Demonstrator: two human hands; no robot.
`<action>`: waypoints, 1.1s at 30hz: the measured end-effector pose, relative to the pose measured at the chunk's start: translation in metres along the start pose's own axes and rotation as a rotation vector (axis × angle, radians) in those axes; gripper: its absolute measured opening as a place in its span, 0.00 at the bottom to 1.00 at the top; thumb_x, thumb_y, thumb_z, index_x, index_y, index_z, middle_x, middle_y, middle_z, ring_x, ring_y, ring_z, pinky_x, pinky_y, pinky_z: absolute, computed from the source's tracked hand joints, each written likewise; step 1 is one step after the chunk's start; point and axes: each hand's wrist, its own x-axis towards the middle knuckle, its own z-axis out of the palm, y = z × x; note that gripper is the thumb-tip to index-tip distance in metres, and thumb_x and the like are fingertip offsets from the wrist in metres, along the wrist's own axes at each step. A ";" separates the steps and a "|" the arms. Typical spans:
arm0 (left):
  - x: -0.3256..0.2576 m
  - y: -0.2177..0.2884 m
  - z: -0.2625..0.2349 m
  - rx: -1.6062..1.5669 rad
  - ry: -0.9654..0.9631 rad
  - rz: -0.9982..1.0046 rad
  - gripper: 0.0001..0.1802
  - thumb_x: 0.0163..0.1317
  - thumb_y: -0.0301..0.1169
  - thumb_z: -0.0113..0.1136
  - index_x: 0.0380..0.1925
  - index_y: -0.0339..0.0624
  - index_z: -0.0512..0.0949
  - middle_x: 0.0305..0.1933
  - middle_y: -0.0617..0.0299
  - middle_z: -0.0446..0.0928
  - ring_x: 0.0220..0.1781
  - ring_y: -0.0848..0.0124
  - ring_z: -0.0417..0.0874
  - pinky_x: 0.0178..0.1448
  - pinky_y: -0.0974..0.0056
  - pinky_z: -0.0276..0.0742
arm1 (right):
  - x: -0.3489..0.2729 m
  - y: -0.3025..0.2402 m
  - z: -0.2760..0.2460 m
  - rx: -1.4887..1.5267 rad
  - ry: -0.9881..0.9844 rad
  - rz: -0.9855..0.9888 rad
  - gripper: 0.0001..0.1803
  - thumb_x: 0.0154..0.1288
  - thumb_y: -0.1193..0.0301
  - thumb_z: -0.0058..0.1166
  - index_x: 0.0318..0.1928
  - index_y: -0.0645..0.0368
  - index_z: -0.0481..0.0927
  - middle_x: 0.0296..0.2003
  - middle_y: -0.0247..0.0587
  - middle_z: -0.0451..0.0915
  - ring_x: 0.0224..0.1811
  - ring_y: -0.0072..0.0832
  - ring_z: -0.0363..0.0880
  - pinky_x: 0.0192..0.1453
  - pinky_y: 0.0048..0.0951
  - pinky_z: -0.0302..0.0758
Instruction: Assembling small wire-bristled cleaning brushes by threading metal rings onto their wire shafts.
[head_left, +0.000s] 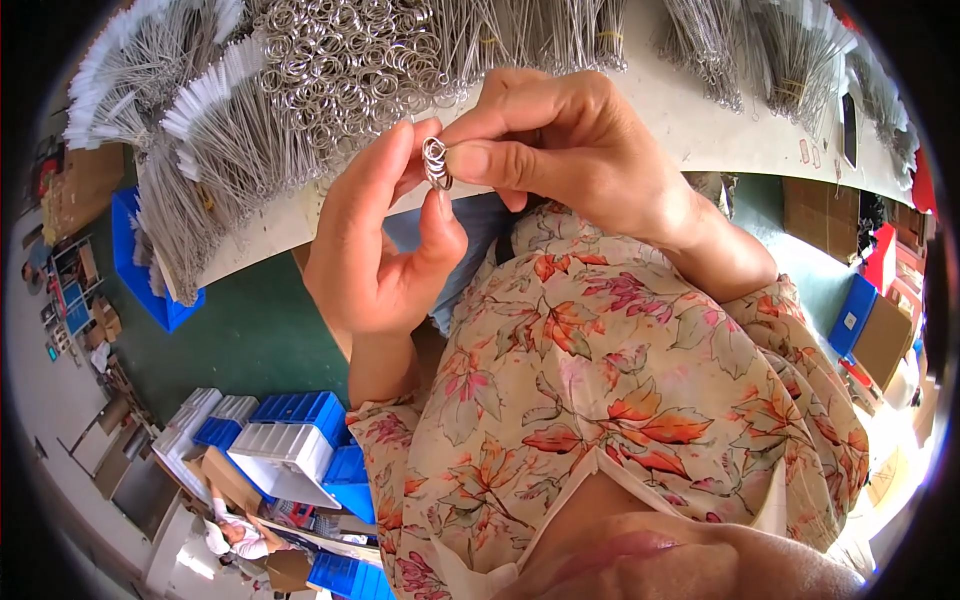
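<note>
- A white worktable point(690, 120) runs across the top of the view, its edge bending with the lens; bundles of thin metal wire pieces point(215, 150) lie fanned over its left part, and more bundles point(790, 60) rest on its right part.
- A flowered blouse point(620, 400) in cream, orange and red fills the lower middle, with both forearms coming out of its sleeves.
- Blue and white plastic bins point(290, 440) stand stacked on the green floor at lower left.
- A heap of loose metal rings point(345, 60) lies on the table just above the hands.
- The right hand point(565, 140) is curled, its thumb and forefinger pinched onto a small metal ring point(436, 163).
- The left hand point(385, 240) is raised with its palm toward the camera, forefinger and thumb tip closing on the same ring from the other side.
- The small metal ring sits between the two hands' fingertips, held in the air in front of the table edge, below the heap.
</note>
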 end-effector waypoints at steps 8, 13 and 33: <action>0.002 0.000 -0.008 -0.293 0.021 -0.227 0.18 0.52 0.14 0.55 0.46 0.22 0.72 0.43 0.43 0.77 0.42 0.64 0.82 0.46 0.67 0.80 | 0.002 -0.002 -0.005 -0.106 -0.107 0.019 0.08 0.56 0.72 0.61 0.36 0.61 0.83 0.27 0.32 0.80 0.25 0.14 0.74 0.28 0.17 0.71; 0.002 0.003 -0.011 -0.323 0.010 -0.330 0.18 0.51 0.12 0.54 0.45 0.23 0.73 0.42 0.45 0.78 0.41 0.65 0.82 0.45 0.67 0.78 | -0.001 0.005 -0.001 -0.018 -0.064 0.060 0.07 0.57 0.73 0.59 0.35 0.62 0.81 0.26 0.31 0.79 0.26 0.14 0.74 0.30 0.17 0.71; 0.001 0.010 -0.010 -0.213 0.009 -0.471 0.19 0.47 0.11 0.57 0.43 0.26 0.75 0.41 0.50 0.78 0.40 0.69 0.82 0.45 0.70 0.79 | -0.005 0.020 0.009 0.126 0.007 0.136 0.10 0.63 0.67 0.55 0.39 0.61 0.75 0.30 0.28 0.75 0.30 0.14 0.72 0.30 0.16 0.68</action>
